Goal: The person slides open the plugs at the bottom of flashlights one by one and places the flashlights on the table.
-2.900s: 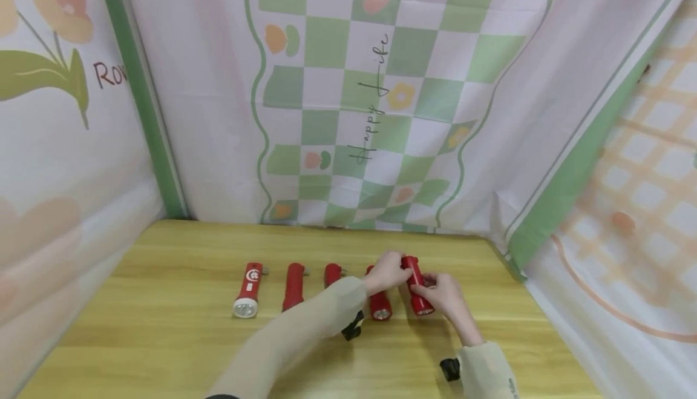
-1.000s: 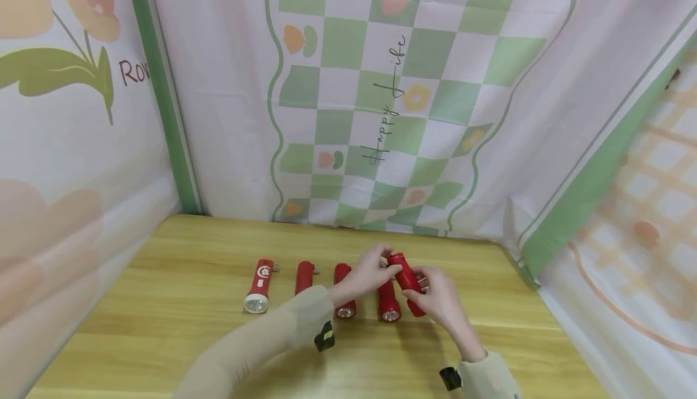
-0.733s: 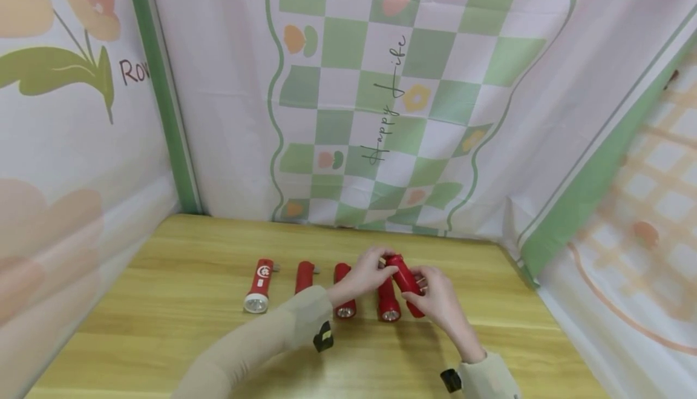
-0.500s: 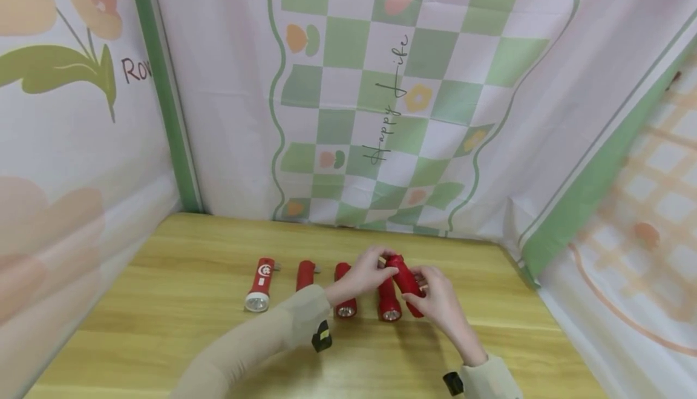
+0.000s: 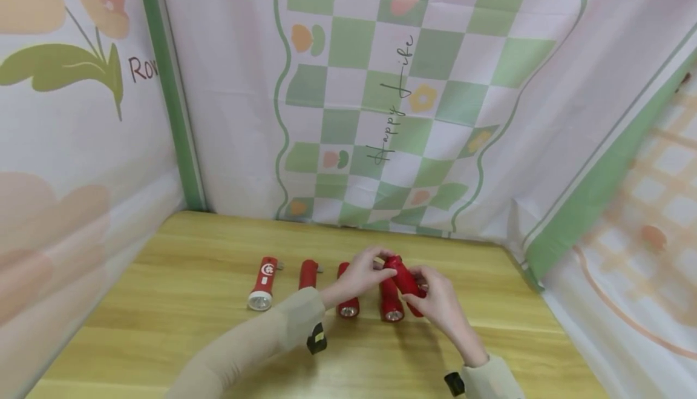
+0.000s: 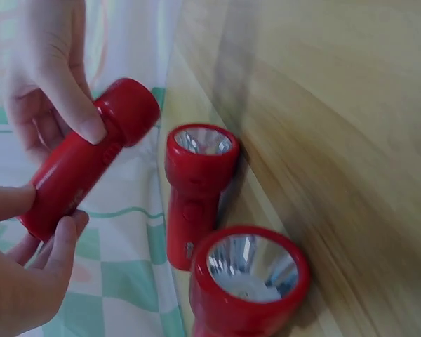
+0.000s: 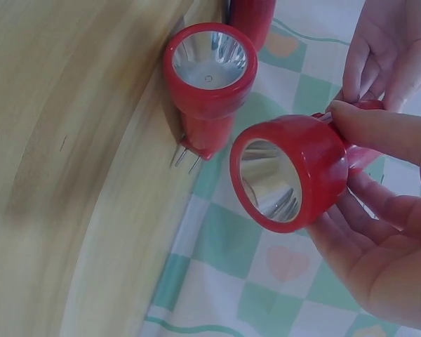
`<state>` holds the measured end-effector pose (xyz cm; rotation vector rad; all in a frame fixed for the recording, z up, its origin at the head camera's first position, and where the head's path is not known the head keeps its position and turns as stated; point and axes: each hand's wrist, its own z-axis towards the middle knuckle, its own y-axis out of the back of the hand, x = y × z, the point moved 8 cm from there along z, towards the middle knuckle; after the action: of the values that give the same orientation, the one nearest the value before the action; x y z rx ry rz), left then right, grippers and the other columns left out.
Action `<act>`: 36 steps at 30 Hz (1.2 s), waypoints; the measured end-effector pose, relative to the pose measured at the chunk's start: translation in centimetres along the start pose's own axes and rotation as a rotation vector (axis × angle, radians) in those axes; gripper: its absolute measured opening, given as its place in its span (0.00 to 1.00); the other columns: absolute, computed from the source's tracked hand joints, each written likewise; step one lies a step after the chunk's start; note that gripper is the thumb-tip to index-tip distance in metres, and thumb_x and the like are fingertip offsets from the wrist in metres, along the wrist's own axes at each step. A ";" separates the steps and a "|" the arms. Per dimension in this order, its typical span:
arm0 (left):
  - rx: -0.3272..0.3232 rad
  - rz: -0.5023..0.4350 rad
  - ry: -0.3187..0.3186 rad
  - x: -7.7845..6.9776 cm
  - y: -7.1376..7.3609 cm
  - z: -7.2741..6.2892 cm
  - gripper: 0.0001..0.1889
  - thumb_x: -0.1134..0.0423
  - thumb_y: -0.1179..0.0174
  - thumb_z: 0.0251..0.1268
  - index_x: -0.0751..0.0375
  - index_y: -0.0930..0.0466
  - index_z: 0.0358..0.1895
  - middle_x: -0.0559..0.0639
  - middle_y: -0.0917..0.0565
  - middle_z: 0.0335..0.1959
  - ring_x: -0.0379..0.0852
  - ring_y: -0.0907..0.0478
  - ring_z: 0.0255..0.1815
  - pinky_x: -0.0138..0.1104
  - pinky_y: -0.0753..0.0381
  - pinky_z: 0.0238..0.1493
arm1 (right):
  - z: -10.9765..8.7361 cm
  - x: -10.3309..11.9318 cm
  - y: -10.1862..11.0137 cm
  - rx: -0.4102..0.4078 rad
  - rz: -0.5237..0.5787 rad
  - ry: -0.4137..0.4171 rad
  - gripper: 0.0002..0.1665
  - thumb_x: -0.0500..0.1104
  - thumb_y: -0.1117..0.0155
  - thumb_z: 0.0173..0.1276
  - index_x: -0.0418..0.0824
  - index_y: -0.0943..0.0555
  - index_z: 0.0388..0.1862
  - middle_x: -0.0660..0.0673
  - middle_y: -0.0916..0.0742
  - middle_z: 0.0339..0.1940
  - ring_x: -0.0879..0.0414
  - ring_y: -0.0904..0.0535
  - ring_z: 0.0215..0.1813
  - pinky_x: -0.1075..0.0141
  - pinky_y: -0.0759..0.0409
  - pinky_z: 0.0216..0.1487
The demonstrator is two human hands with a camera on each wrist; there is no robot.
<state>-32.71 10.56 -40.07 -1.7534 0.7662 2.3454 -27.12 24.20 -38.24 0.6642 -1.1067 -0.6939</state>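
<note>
Both hands hold a red flashlight (image 5: 402, 276) tilted above the table. My left hand (image 5: 356, 276) pinches its tail end between thumb and fingers. Lower along the body, my right hand (image 5: 437, 297) grips it near the head, its thumb on the near side. In the right wrist view the reflector of this flashlight (image 7: 270, 181) faces the camera. Beneath and just left of it lies another red flashlight (image 5: 391, 303), lens toward the person. Partly covered by my left hand and wrist is one more red flashlight (image 5: 348, 306).
Farther left on the wooden table (image 5: 163, 302) are a red flashlight (image 5: 308, 273), its front hidden by the sleeve, and a red flashlight with a white head (image 5: 262, 284). Metal prongs stick out beside these two. A printed curtain (image 5: 354, 114) hangs behind the table's far edge.
Since the oldest frame, the held flashlight has moved left and tilted further, and my left hand has shifted left with it. Over the last half second the hands have barely moved.
</note>
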 end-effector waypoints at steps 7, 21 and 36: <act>0.007 0.003 -0.052 -0.2 0.6 -0.7 0.21 0.60 0.35 0.66 0.63 0.22 0.60 0.56 0.17 0.57 0.51 0.15 0.51 0.29 0.14 0.49 | 0.0 0.0 -0.2 0.021 0.071 -0.010 0.24 0.29 0.25 0.53 0.31 0.20 0.50 0.36 0.13 0.45 0.45 0.14 0.47 0.59 0.12 0.46; -0.007 0.009 -0.100 -0.6 1.2 -2.0 0.21 0.62 0.37 0.68 0.64 0.23 0.62 0.57 0.18 0.58 0.49 0.15 0.53 0.26 0.16 0.52 | -0.2 0.6 -0.4 0.055 0.096 -0.017 0.25 0.32 0.24 0.53 0.33 0.20 0.50 0.39 0.12 0.43 0.47 0.14 0.46 0.62 0.11 0.45; -0.069 -0.042 -0.151 -0.8 1.9 -2.9 0.20 0.65 0.37 0.67 0.67 0.23 0.60 0.60 0.16 0.57 0.55 0.15 0.54 0.34 0.15 0.55 | -0.5 1.2 -0.7 0.098 0.145 -0.070 0.25 0.36 0.24 0.56 0.34 0.20 0.53 0.39 0.11 0.45 0.47 0.14 0.48 0.63 0.11 0.44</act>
<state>-30.63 7.78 -39.36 -1.5778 0.6269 2.4685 -26.41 22.88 -38.29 0.6391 -1.2472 -0.5446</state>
